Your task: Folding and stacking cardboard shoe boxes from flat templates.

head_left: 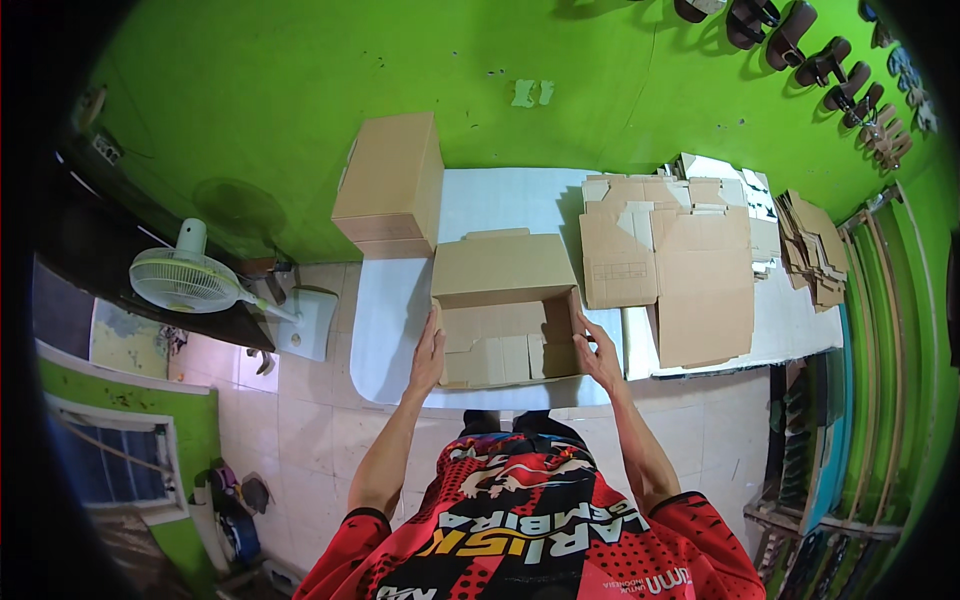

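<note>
An open cardboard box rests on the white tabletop straight in front of me. Its lid flap stands up along the far side, and the inside shows bare brown and greyish board. My left hand grips the box's left wall, fingers pointing away from me along the outside. On the opposite wall my right hand holds on near the front corner, its thumb by the rim and its fingers partly hidden by the box.
Closed cardboard boxes are stacked at the back left of the table. Flattened cardboard sheets are piled to the right, with more cardboard pieces beyond. A fan stands left of the table. Sandals hang on the green wall.
</note>
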The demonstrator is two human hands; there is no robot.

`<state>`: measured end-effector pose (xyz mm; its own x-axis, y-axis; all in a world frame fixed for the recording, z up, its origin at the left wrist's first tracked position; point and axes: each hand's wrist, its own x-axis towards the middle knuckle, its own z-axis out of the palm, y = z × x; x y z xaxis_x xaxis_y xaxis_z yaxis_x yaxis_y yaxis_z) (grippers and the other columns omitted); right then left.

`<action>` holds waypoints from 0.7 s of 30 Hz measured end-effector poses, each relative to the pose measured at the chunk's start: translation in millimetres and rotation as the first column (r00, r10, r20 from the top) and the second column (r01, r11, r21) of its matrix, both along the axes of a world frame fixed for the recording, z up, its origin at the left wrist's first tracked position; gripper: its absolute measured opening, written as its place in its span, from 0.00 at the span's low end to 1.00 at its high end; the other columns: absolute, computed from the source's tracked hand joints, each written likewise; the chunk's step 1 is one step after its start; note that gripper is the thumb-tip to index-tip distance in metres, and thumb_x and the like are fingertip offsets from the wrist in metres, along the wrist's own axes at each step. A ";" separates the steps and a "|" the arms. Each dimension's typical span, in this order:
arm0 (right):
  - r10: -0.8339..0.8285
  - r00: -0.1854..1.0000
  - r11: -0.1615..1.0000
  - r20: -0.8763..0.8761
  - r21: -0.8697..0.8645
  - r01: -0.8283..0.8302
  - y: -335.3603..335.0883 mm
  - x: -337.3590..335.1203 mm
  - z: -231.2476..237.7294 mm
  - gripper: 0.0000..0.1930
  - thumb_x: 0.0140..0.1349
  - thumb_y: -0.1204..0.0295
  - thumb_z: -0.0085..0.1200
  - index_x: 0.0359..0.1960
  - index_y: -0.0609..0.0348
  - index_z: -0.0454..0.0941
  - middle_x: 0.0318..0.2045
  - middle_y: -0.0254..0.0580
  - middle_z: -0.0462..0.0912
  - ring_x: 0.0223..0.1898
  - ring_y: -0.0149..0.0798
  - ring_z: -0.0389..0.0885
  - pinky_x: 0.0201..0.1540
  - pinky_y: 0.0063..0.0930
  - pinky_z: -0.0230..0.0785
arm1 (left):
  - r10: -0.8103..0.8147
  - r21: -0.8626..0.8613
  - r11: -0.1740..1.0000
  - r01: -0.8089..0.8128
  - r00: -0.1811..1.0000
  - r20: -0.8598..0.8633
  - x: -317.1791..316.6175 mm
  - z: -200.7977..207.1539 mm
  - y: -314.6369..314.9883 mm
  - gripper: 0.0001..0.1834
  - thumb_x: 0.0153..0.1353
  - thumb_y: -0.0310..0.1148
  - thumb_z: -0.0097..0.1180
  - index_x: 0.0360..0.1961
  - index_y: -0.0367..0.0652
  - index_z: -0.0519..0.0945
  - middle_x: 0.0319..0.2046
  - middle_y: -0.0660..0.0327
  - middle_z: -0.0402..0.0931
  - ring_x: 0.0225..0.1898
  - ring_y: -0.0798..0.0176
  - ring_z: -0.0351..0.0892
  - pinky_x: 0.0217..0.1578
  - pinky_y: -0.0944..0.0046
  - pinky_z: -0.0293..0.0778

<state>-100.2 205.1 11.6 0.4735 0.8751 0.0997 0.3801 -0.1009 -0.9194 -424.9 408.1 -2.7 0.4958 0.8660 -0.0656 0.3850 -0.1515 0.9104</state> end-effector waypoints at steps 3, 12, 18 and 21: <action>0.009 1.000 0.996 -0.019 -0.085 -0.011 -0.4 -1.2 8.9 0.25 0.76 0.65 0.55 0.73 0.52 0.72 0.57 0.48 0.83 0.55 0.42 0.80 0.59 0.33 0.74 | -0.002 -0.018 1.000 0.001 1.000 -0.021 -6.4 4.1 -3.1 0.31 0.81 0.37 0.44 0.81 0.44 0.56 0.80 0.50 0.55 0.81 0.50 0.51 0.78 0.58 0.49; 0.025 0.936 0.987 -0.352 -0.138 -0.078 -48.3 14.3 8.5 0.38 0.70 0.52 0.62 0.78 0.49 0.63 0.73 0.43 0.68 0.65 0.45 0.74 0.62 0.40 0.75 | 0.007 -0.118 0.993 -0.010 1.000 -0.024 -47.2 21.3 -18.2 0.37 0.77 0.41 0.54 0.81 0.44 0.57 0.81 0.48 0.51 0.81 0.50 0.50 0.78 0.56 0.49; -0.059 0.919 0.976 -0.390 -0.216 -0.028 -47.6 -7.8 5.7 0.54 0.56 0.50 0.76 0.81 0.48 0.56 0.77 0.47 0.63 0.69 0.51 0.72 0.63 0.43 0.75 | -0.068 0.041 0.997 0.071 0.995 -0.069 -69.8 12.8 -67.6 0.48 0.68 0.40 0.65 0.83 0.49 0.50 0.83 0.46 0.40 0.81 0.43 0.46 0.78 0.50 0.49; -0.071 0.952 0.959 -0.298 -0.284 -0.017 -40.5 -7.0 -1.7 0.55 0.56 0.49 0.75 0.81 0.51 0.56 0.77 0.48 0.62 0.69 0.51 0.71 0.65 0.45 0.74 | -0.119 0.253 0.950 0.182 0.962 -0.246 -64.4 28.1 -66.1 0.46 0.63 0.39 0.69 0.80 0.52 0.61 0.83 0.46 0.37 0.82 0.41 0.41 0.78 0.37 0.42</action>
